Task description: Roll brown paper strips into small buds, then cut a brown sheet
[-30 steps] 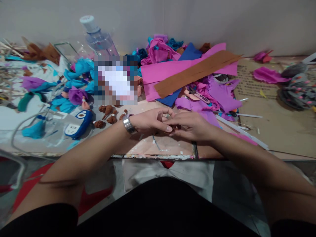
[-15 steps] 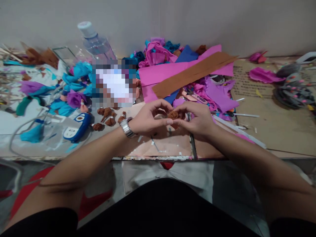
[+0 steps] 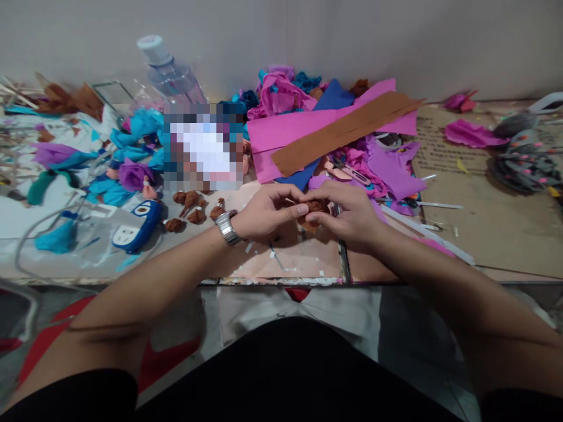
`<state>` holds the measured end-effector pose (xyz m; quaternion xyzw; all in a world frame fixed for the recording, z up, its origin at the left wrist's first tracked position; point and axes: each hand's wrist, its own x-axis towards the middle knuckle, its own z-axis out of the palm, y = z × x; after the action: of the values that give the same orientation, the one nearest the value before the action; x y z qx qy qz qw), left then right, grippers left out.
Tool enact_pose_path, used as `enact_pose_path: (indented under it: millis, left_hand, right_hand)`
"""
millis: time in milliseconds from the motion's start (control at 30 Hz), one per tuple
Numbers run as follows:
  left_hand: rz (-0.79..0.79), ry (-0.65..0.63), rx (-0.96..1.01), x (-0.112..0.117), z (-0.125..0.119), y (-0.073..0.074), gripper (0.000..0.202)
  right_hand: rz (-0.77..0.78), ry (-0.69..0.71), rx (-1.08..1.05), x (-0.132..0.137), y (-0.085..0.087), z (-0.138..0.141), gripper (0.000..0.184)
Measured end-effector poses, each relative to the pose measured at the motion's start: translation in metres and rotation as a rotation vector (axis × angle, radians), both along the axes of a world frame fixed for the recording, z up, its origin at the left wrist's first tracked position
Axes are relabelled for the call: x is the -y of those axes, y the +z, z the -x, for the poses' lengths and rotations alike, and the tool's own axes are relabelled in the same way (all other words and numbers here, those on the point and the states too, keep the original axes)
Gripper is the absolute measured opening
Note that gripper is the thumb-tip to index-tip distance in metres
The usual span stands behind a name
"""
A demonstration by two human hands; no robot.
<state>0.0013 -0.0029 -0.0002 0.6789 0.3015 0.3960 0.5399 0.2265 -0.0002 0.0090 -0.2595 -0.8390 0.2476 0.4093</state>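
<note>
Centre frame: your left hand [image 3: 264,212] and right hand [image 3: 347,218] pinch a brown paper rose [image 3: 313,207] between fingertips; it looks nearly rolled. Finished brown buds [image 3: 190,206] centre-left, brown strip [image 3: 347,132] unused above.

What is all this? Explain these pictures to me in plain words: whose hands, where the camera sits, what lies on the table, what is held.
There is no machine here: a person works with two bare hands. The picture comes from a camera worn on that person's head, looking forward and down, so both arms reach in from the bottom edge. The left hand, with a metal wristwatch on its wrist, and the right hand meet over the table. Between their fingertips they pinch a small brown paper flower. Behind the hands lie pink paper sheets with a brown strip across them, and purple scraps. To the left are blue paper flowers, a few small brown buds and, at the back, a clear plastic bottle.
</note>
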Motion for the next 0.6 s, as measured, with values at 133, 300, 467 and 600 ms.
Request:
enact_pose_path:
  millis: [133, 300, 467, 600]
  left_hand:
    - [-0.015, 0.109, 0.0, 0.002, -0.002, 0.003, 0.041]
    - [-0.048, 0.189, -0.041, 0.004, -0.002, 0.006, 0.045]
    - [-0.009, 0.218, 0.033, 0.005, -0.004, 0.008, 0.041]
    - [0.005, 0.221, 0.039, 0.004, -0.003, 0.008, 0.041]
  right_hand:
    - [0.099, -0.085, -0.139, 0.0, -0.004, 0.0, 0.035]
    - [0.082, -0.143, -0.231, -0.003, -0.011, -0.001, 0.039]
    - [0.046, -0.132, -0.255, -0.003, -0.014, 0.0, 0.04]
    - [0.101, -0.136, -0.316, -0.003, -0.016, 0.001, 0.043]
